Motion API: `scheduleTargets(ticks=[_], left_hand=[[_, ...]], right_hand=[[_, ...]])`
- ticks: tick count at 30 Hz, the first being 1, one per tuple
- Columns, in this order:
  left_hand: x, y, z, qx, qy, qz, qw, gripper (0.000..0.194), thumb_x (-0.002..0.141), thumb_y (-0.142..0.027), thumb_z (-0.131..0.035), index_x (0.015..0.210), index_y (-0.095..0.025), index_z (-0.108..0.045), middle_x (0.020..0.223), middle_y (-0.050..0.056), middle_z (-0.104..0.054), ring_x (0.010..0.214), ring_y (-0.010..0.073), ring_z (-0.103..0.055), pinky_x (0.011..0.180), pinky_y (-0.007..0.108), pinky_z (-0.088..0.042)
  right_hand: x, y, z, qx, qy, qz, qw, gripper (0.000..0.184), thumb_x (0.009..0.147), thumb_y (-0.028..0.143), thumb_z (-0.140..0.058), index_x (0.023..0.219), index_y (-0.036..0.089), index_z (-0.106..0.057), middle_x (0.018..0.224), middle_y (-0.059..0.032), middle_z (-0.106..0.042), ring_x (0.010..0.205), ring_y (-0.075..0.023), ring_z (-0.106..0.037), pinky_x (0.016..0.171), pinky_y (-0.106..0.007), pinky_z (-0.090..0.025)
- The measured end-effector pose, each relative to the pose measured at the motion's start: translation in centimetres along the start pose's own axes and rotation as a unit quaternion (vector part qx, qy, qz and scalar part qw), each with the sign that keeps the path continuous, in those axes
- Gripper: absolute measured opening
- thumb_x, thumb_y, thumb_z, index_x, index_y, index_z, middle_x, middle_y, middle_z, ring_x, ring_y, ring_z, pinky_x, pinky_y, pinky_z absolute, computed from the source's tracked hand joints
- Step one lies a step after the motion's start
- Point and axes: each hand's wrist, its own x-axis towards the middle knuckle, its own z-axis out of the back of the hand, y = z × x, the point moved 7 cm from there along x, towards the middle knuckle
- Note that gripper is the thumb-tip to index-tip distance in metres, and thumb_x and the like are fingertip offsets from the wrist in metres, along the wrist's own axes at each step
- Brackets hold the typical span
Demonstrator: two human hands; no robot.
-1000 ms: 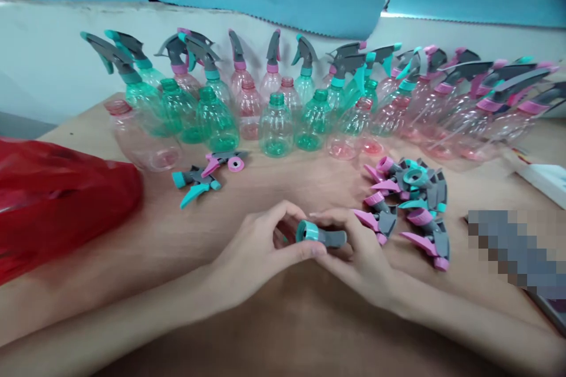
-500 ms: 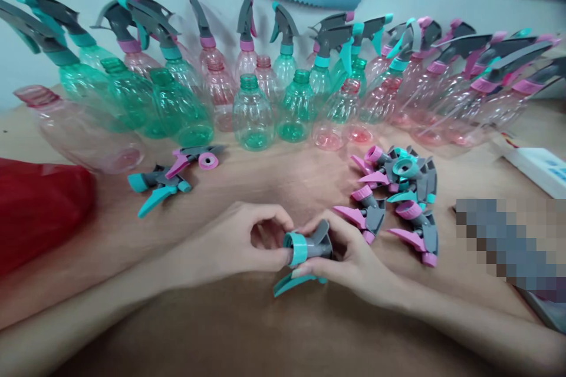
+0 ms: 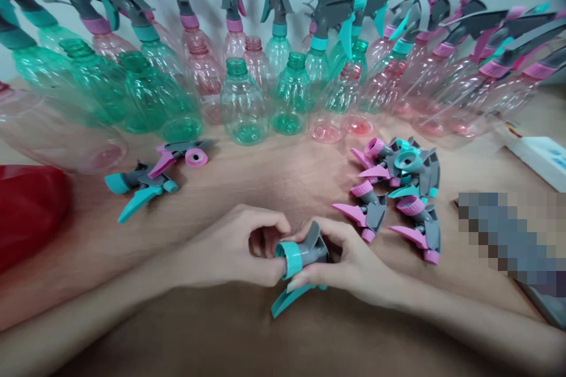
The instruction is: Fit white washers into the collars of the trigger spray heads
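My right hand is wrapped round a grey and turquoise trigger spray head, its fingers behind and its thumb along the front. The spray head lies on its side above the table, with its turquoise collar facing left and its trigger hanging below. My left hand is closed and curled, its fingertips pressed at the collar's opening. What those fingertips pinch, if anything, is hidden. To the right of my right hand lies a cluster of several spray heads, pink and turquoise. Left of my hands are a turquoise spray head and a pink one.
Along the wall stand several clear bottles, among them a green open-necked bottle; others have spray heads on. A pink bottle leans at left above a red bag. A white box and a pixelated object lie at right.
The view has tilted down and shifted, so the bottles sit higher. Both hands stay at the spray head, which has turned slightly; the left fingertips are now further into its collar.
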Motion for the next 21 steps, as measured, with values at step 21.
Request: scheduleTargets(ticks=[21], left_hand=[[-0.5,-0.9,-0.7,-0.088,-0.01,0.049,0.995,0.017,0.085,-0.035,-0.054,0.081,-0.019,-0.052,0.077,-0.004,-0.05,0.074,0.0141,-0.046,0.064,0.025,-0.037]], right_hand=[[0.0,-0.3,-0.3,0.087,0.01,-0.032,0.996,0.031,0.066,0.021,-0.082,0.085,0.017,-0.059,0.068,0.0064,-0.055,0.061,-0.0064,-0.049,0.057,-0.019,-0.043]])
